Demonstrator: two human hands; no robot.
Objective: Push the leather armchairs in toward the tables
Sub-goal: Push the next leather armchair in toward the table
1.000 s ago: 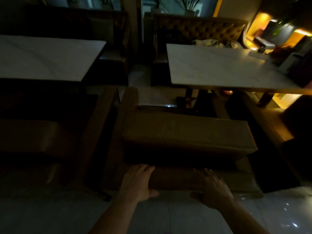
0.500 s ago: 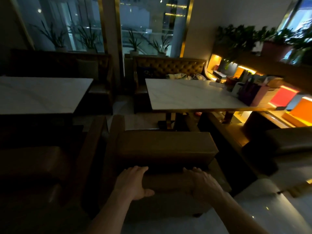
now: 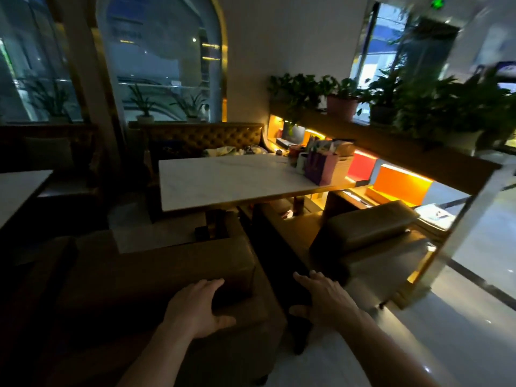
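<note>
At the far left edge a corner of a pale-topped desk (image 3: 19, 188) juts into the dim room, with a dark bench behind it. Next comes the near leather armchair (image 3: 156, 272), its brown back cushion facing the camera and its seat pointing toward the white marble desk (image 3: 223, 181) ahead; the chair's front reaches about to the desk's pedestal, though the gloom hides how far it sits under the top. The left hand (image 3: 195, 311) lies flat on the top rear edge of that armchair, fingers spread forward and thumb out to the side, its grip loose and wide rather than closed around anything. Just right of it, over the dark gap between the chairs, the right hand (image 3: 326, 298) is also spread with an open grip; whether it touches the chair or hovers cannot be told. Behind the marble desk stands a tufted brown sofa (image 3: 206, 138). On the desk's right end is a purple bag (image 3: 319, 169). Further right a second leather armchair (image 3: 368, 233) stands angled beside the desk, near lit orange shelf niches (image 3: 399, 182) and a row of potted plants (image 3: 343, 101) above.
</note>
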